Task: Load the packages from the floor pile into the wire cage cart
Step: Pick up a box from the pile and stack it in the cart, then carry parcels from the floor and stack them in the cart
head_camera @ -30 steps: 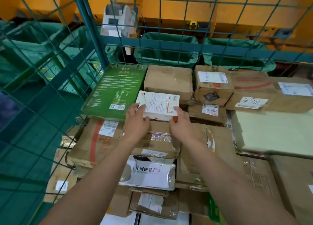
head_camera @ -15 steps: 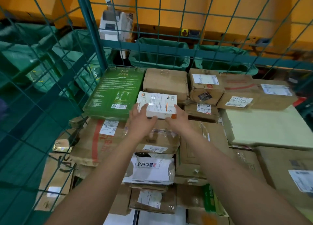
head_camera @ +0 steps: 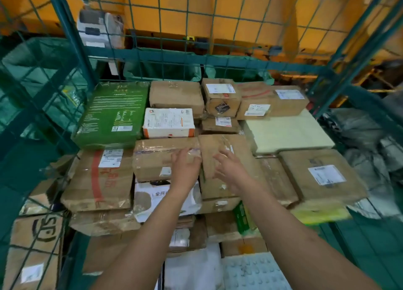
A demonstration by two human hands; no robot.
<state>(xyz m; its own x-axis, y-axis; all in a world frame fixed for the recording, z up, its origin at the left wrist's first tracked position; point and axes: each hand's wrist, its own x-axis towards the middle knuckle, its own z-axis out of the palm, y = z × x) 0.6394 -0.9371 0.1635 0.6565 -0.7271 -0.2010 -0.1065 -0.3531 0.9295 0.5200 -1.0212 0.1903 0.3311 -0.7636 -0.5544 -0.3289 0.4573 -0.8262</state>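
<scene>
Both hands hover empty, fingers spread and relaxed: the left hand (head_camera: 185,169) above a taped brown box (head_camera: 161,158), the right hand (head_camera: 231,169) over the brown carton (head_camera: 226,156) beside it. Past them the white package (head_camera: 169,122) lies flat among the stacked parcels, beside the green box (head_camera: 113,113) at the far left corner of the wire cage cart (head_camera: 72,41)
</scene>
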